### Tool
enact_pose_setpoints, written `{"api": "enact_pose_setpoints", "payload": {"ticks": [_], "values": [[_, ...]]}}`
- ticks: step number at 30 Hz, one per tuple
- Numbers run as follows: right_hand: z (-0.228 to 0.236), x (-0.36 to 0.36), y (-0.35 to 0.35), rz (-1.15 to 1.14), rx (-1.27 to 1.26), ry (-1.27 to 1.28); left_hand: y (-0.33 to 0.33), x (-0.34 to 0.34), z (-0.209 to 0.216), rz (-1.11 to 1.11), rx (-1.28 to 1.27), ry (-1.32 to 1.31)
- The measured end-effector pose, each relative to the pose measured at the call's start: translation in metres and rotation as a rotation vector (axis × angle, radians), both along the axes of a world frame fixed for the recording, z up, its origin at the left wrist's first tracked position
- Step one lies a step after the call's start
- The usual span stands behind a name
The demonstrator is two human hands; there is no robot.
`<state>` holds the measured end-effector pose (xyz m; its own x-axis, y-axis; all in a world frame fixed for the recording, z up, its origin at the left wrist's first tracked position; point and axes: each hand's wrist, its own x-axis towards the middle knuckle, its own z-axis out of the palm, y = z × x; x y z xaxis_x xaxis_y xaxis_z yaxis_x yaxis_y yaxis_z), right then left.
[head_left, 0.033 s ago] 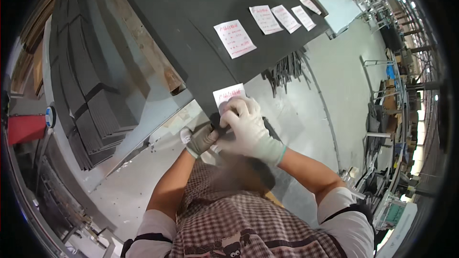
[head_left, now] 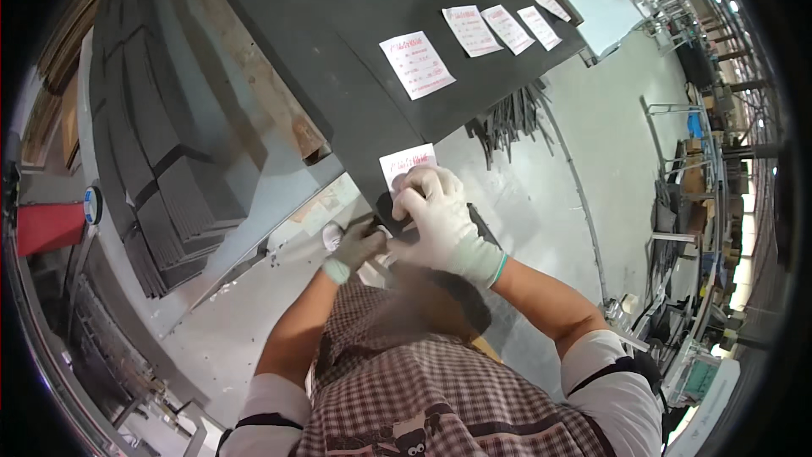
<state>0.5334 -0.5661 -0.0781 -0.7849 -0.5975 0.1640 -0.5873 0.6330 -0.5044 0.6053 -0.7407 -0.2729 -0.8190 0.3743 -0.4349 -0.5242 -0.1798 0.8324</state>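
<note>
On my right, the glossy pale-grey floor (head_left: 617, 144) stretches to cluttered racks (head_left: 694, 171), with small bright lamps (head_left: 733, 5) farther off. On my left I have 1 red panel (head_left: 49, 228) and a pale bench (head_left: 275, 176) running away from me.

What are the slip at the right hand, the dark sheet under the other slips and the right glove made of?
Slip: probably thin matte paper, white with red print and straight edges. Dark sheet: perhaps foam or rubber; its even, dull charcoal face leaves that open. Right glove: likely knit fabric, matte, given its snug fit and turquoise-edged cuff.
</note>
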Motion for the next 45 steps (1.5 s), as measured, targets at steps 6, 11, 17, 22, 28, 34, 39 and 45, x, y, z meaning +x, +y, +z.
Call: {"api": "enact_pose_setpoints", "payload": {"ticks": [6, 11, 17, 22, 28, 34, 39, 45], "values": [[0.000, 0.001, 0.008, -0.003, 0.012, -0.009, -0.010, 0.003, 0.176, 0.485, 0.115, 0.335], [0.035, -0.044, 0.042, 0.225, -0.398, -0.413, 0.048, -0.045, 0.167, 0.332, -0.076, 0.580], [0.090, -0.072, 0.045, 0.195, 0.466, -0.186, 0.050, -0.045, 0.162, 0.256, -0.934, 0.895], [-0.040, -0.077, 0.063, -0.037, 0.599, -0.142, 0.060, -0.045, 0.160, 0.215, -0.911, 0.834], [0.027, -0.070, 0.073, -0.116, 0.201, -0.509, 0.031, -0.005, 0.159, 0.818, -0.448, 0.348], [0.032, -0.017, 0.139, 0.503, 0.559, -0.431, 0.065, 0.062, 0.166, 0.363, -0.126, -0.108], [0.029, -0.016, 0.121, 0.196, 0.474, -0.245, 0.054, 0.039, 0.158, 0.331, -0.235, 0.001], [0.092, 0.011, 0.060, 0.560, 0.035, -0.496, 0.064, 0.031, 0.217, 0.379, -0.146, 0.290]]}}
